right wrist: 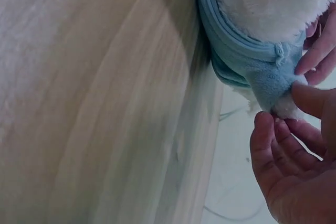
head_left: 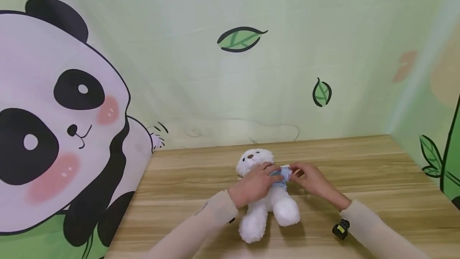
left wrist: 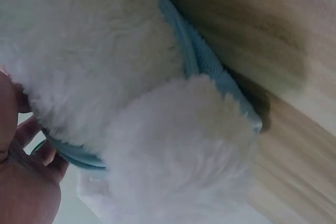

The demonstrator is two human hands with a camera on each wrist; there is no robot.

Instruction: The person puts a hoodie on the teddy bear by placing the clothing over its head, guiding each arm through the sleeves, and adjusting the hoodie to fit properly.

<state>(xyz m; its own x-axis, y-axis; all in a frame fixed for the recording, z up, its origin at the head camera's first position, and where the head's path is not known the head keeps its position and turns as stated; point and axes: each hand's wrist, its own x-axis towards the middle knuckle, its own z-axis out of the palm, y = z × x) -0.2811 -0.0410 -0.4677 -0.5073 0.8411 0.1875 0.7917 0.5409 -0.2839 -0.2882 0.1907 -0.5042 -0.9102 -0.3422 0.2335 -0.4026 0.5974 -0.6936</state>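
A white plush bear (head_left: pixel 287 210) lies face up on the wooden table, its head toward the back. It wears a light blue shirt (right wrist: pixel 233 51), with the sleeve drawn over one arm. My left hand (head_left: pixel 254 185) reaches across the bear's chest and holds the shirt; in the left wrist view, its fingers (left wrist: pixel 44 150) curl at the hem, partly hidden by fur. My right hand (head_left: pixel 312 179) pinches the bear's white paw (right wrist: pixel 287 107) at the end of the blue sleeve, between thumb and fingers. White legs (left wrist: pixel 178 145) fill much of the left wrist view.
The wooden table (head_left: pixel 187 195) reaches back to a pale green cloth backdrop (head_left: pixel 179 71) printed with leaves and a large panda (head_left: pixel 86 131). A small black device (head_left: pixel 340 229) sits at the right wrist.
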